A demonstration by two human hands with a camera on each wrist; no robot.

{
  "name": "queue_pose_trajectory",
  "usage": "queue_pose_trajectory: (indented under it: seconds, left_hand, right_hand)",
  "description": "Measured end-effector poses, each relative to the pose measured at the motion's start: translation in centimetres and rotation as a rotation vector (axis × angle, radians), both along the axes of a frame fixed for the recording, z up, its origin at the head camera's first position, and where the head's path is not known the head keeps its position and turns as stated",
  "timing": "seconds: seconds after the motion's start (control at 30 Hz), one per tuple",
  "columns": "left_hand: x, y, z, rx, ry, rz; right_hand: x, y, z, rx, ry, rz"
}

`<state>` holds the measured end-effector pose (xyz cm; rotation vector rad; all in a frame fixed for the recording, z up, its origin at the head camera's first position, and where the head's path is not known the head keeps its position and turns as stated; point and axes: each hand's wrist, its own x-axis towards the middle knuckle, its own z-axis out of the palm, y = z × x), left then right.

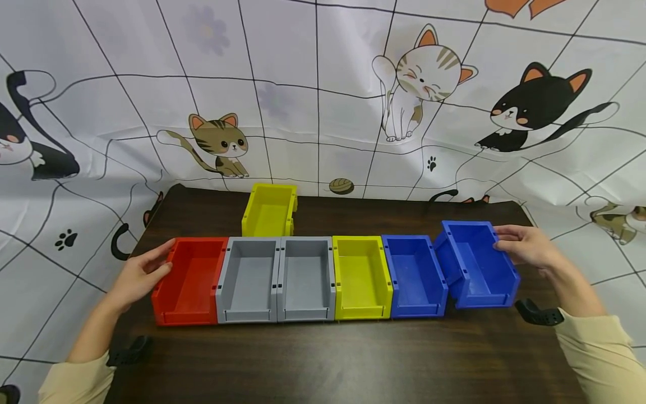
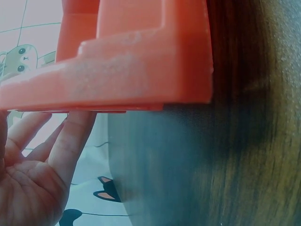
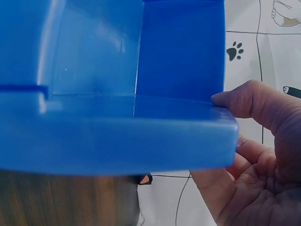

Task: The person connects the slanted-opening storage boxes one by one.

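A red bin (image 1: 189, 280) forms the left end of a row of open plastic bins. My left hand (image 1: 143, 273) touches its outer left wall with extended fingers; in the left wrist view the fingers (image 2: 70, 141) meet that wall. At the right end, my right hand (image 1: 527, 246) pinches the right wall of a blue bin (image 1: 476, 264). The right wrist view has the thumb (image 3: 235, 101) on the rim and the other fingers outside the wall. This bin sits at an angle, higher than the neighbouring blue bin (image 1: 415, 275), its left side right at that bin's edge.
Between the end bins, two grey bins (image 1: 249, 320) (image 1: 306, 320) and a yellow bin (image 1: 360, 280) stand side by side. Behind the row is another yellow bin (image 1: 269, 210). The dark wooden table (image 1: 313, 359) backs onto a cat-print cloth (image 1: 303, 112).
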<state>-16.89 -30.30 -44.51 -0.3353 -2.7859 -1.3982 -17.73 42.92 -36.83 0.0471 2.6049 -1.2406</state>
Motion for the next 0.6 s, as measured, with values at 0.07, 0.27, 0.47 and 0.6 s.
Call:
queue_pose_trajectory:
  seconds: [0.07,0.27,0.47,0.6]
  left_hand:
    - [0.0,0.0,0.0,0.005,-0.001,0.0]
    - [0.0,-0.1,-0.1,0.0,-0.003,0.006]
    - [-0.1,-0.1,-0.3,-0.012,-0.007,0.015]
    - [-0.1,-0.1,-0.2,-0.012,-0.015,0.019]
  right_hand:
    - [-0.1,-0.1,0.1,0.004,0.004,0.002]
    - [-0.2,-0.4,-0.2,0.059,-0.001,-0.009]
    - [-0.3,-0.5,-1.1,0.104,-0.018,-0.008]
    - [-0.3,-0.4,-1.5,0.113,-0.011,0.004]
